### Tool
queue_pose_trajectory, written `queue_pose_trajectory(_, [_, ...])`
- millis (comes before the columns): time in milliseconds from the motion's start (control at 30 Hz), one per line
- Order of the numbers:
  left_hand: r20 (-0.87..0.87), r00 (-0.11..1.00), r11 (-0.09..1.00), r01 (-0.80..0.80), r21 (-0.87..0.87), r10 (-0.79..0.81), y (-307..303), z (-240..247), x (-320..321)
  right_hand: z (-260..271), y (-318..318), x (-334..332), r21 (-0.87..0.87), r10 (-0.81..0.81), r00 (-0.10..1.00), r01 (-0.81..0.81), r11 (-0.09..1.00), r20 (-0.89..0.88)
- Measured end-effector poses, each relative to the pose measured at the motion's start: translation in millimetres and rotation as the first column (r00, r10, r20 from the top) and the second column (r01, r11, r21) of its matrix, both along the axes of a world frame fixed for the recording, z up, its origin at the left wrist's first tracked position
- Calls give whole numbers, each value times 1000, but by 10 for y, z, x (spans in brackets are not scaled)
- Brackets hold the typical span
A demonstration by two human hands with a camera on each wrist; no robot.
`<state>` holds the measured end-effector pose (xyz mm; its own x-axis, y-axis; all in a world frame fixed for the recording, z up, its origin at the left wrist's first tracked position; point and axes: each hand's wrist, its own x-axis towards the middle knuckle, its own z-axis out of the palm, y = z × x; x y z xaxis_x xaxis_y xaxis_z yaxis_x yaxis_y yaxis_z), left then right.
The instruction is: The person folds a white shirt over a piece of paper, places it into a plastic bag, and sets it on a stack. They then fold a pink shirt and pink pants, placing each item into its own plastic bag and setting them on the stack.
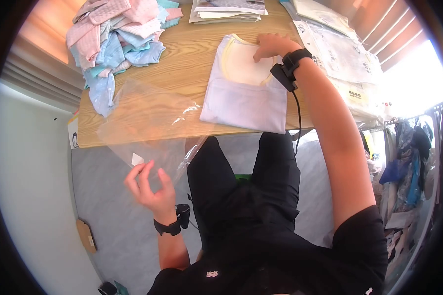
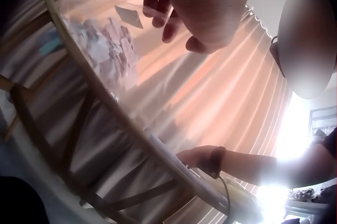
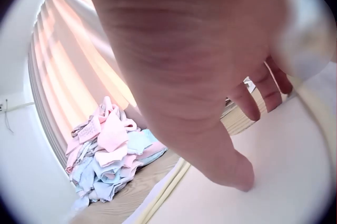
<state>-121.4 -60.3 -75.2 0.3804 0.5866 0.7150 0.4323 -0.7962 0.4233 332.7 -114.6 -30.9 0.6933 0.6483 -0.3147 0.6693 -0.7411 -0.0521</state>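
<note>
A folded pale lavender garment (image 1: 243,105) with yellow neck trim lies at the front of the wooden table. My right hand (image 1: 278,45) rests at its upper right part, thumb down on the cream inside of the neckline and fingers spread toward the far edge. A clear plastic bag (image 1: 147,110) lies left of the garment and reaches out past the table's front edge. My left hand (image 1: 151,191) is below that overhanging end, palm up, fingers loosely bent and thumb apart, fingertips right at the bag near a white label (image 1: 137,159).
A heap of pink and blue clothes (image 1: 118,39) covers the back left of the table (image 1: 182,64). Papers (image 1: 229,11) lie at the back middle. Several packaged garments in clear bags (image 1: 347,61) are stacked at the right. A cable (image 1: 299,118) hangs from my right wrist.
</note>
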Motion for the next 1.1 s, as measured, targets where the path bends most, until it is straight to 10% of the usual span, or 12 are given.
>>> queue_pose_trajectory(400, [-76,997,1000,10,-30,-12,-83,135,-73,156,-325,-117,174,179,977,-158,972,-115])
queue_pose_trajectory(600, [-95,995,1000,-10,-21,8,-92,273,-174,281,-576,-358,28,-43,944,55,998,-328])
queue_pose_trajectory(800, [-205,979,1000,-8,-29,2,-82,331,-158,-13,-1127,-646,373,17,573,510,775,-819])
queue_pose_trajectory(1100, [-213,977,1000,-15,4,16,8,323,0,-568,-1791,-1535,203,246,113,904,377,-963])
